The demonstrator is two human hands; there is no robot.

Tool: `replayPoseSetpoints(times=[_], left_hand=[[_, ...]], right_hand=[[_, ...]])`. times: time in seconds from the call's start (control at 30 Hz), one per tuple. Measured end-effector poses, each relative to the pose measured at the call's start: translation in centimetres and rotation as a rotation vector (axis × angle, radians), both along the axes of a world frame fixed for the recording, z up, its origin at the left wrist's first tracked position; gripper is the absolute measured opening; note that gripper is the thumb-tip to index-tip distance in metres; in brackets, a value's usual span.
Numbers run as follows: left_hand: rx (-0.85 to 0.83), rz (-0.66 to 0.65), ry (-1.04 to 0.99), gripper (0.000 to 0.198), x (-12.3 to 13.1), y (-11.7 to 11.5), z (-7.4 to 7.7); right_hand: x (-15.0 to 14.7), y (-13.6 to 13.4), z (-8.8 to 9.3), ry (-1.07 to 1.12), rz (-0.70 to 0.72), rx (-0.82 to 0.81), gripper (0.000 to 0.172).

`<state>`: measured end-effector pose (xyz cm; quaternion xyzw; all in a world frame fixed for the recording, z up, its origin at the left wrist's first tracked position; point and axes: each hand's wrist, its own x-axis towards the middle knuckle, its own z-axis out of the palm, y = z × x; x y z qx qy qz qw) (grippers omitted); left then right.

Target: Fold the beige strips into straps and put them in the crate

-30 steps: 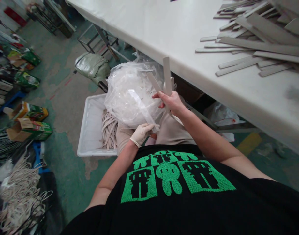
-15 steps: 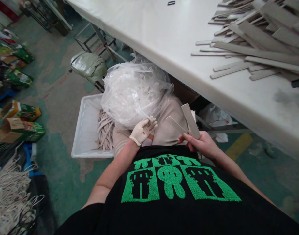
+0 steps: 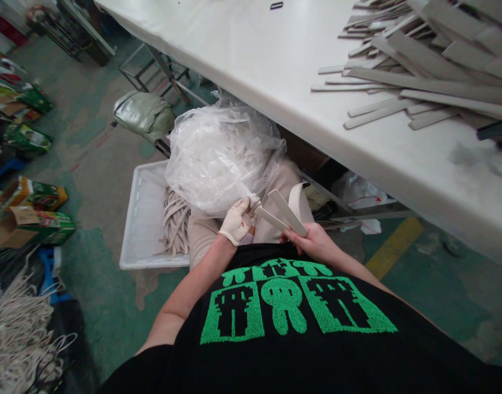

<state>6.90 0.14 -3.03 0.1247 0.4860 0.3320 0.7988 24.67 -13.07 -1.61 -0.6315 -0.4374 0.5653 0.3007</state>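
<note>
My left hand (image 3: 236,220), in a whitish glove, has its fingers pinched together in front of a clear plastic bag (image 3: 212,164); what sits between them is too small to make out. My right hand (image 3: 310,238), bare, is closed on a beige strap (image 3: 289,212). One flat end of it points up and away, another narrow end reaches left to the gloved fingertips, and a curved part bends up behind. Whether these are one strap or two I cannot tell. Pale pieces show through the bag, which rests on my lap.
A white bin (image 3: 130,219) with beige strips (image 3: 174,224) stands left of my lap. On the white table (image 3: 251,49) lie a pile of straps (image 3: 431,82) and a small dark buckle (image 3: 276,5). Open cartons (image 3: 37,224) and a heap of cords (image 3: 18,334) are on the left.
My right hand has moved left with the strap, bringing its narrow end to my left fingertips. The left fingers have closed from a more spread pose.
</note>
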Motion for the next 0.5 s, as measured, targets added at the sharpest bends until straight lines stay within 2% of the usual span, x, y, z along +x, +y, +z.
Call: replayPoseSetpoints(times=[0.2, 0.5], left_hand=[[0.069, 0.01, 0.058, 0.024, 0.33, -0.15, -0.57], [0.026, 0.019, 0.015, 0.017, 0.71, -0.62, -0.86]], right_hand=[[-0.21, 0.25, -0.25, -0.055, -0.011, -0.002, 0.046], [-0.35, 0.53, -0.58, -0.055, -0.065, 0.016, 0.047]])
